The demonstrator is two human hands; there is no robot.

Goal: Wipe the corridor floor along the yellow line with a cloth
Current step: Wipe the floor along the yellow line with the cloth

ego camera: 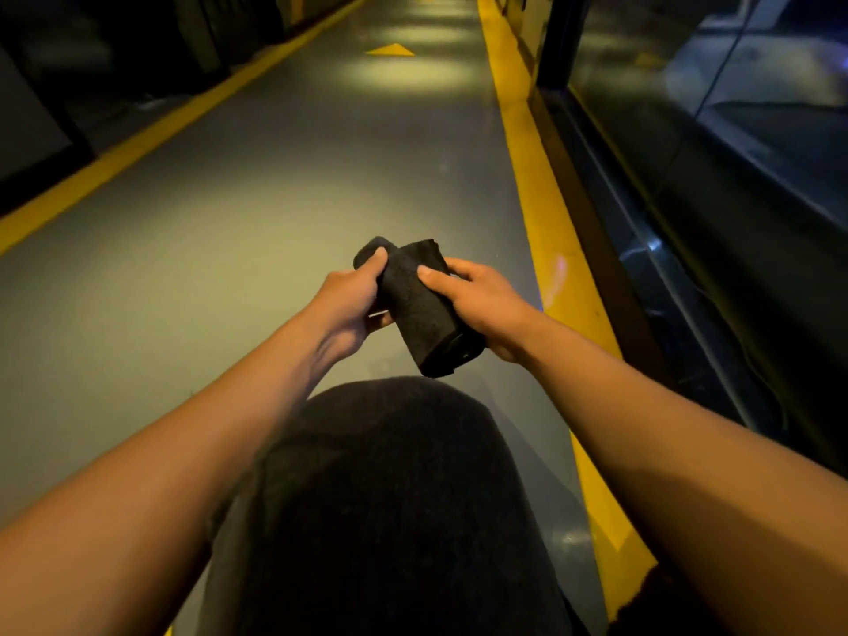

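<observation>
The fingers (429, 271) of the right hand (477, 300) curl round a dark cloth (415, 305), the thumb lying flat across its upper face — the rest of that hand wraps the cloth's right side and underside. The left hand (348, 300) grips the cloth's far left end, thumb on top, fingers folded under it and mostly hidden. The cloth is folded or rolled into a thick bundle, slanting from upper left to lower right, held in the air between the two hands and clear of the floor.

Both bare forearms reach forward from the lower corners of the view. Between them, low in the middle, rises a knee in dark fabric (390, 488), just under the cloth.

Below lies the grey corridor floor (229, 213), glossy, with pale patches of reflected light farther off. A yellow line (534, 185) runs along its right edge, just right of the right hand, beside a dark kerb and a glass wall (716, 112). A second yellow line (137, 140) borders the left side, well apart from the hands. A yellow triangle (391, 50) is painted on the floor far ahead.
</observation>
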